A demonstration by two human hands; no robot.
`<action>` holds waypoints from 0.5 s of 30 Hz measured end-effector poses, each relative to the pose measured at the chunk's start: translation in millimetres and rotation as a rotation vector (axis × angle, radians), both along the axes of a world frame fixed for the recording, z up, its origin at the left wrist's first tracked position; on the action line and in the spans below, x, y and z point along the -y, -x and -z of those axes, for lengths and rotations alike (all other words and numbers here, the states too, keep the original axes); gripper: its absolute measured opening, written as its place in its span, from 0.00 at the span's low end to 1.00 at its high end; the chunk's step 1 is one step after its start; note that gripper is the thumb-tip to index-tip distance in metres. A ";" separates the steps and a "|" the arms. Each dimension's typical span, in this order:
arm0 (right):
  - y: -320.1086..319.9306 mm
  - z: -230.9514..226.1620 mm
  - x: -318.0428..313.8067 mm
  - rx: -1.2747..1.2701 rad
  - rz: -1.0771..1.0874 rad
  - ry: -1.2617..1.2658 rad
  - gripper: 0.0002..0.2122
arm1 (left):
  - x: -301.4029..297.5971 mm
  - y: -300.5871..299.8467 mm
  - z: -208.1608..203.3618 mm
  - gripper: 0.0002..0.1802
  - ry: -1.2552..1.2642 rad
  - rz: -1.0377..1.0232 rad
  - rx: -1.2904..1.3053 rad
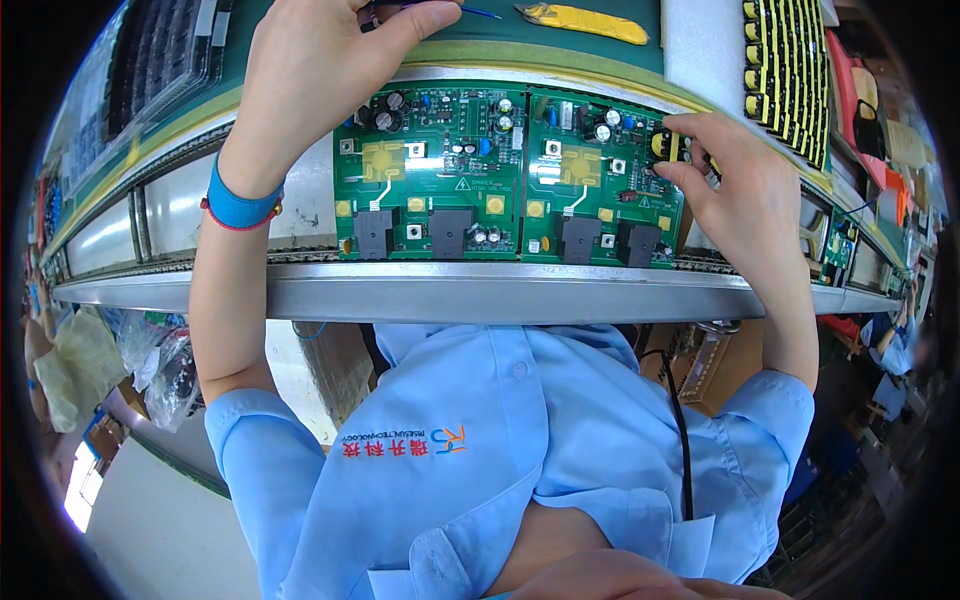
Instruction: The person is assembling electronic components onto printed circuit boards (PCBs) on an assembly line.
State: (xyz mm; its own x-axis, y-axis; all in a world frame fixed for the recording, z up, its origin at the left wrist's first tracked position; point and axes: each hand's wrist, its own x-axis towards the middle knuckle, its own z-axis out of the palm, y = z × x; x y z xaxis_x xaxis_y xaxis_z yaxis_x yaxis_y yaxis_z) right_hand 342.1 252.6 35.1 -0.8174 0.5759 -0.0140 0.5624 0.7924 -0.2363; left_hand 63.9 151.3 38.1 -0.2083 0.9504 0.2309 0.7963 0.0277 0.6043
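Two green circuit boards [430, 165] lie side by side on the conveyor rails, carrying black blocks, capacitors and yellow pads. My right hand [740, 180] is over the right end of the right board [630, 205]. Its thumb and forefinger close on the two sides of a small black-and-yellow transformer [667, 146] at the board's edge. My left hand [325, 75] is beyond the left board, with its fingers closed around a thin, dark-blue pointed tool [482, 12]. Most of that tool is hidden by the hand and the upper picture edge.
A flat yellow-wrapped item [585, 22] rests on the green mat [480, 42] behind the boards. Rows of black-and-yellow transformers [785, 80] stand at the far right, beside white foam [703, 50]. Black trays [160, 70] are at far left. A metal rail [500, 292] runs along the near side.
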 end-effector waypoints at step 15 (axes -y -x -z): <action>-2.3 -11.3 -12.8 -0.102 0.009 0.225 0.16 | 3.3 -9.5 -11.8 0.05 0.006 0.201 -0.192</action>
State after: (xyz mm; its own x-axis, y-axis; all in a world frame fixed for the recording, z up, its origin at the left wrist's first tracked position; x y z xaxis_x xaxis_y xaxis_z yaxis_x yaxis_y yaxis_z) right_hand 344.4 265.4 46.4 -0.8159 0.5750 -0.0609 0.5335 0.7082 -0.4623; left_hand 73.4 148.0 49.9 0.0316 0.9696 0.2425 0.8862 -0.1394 0.4418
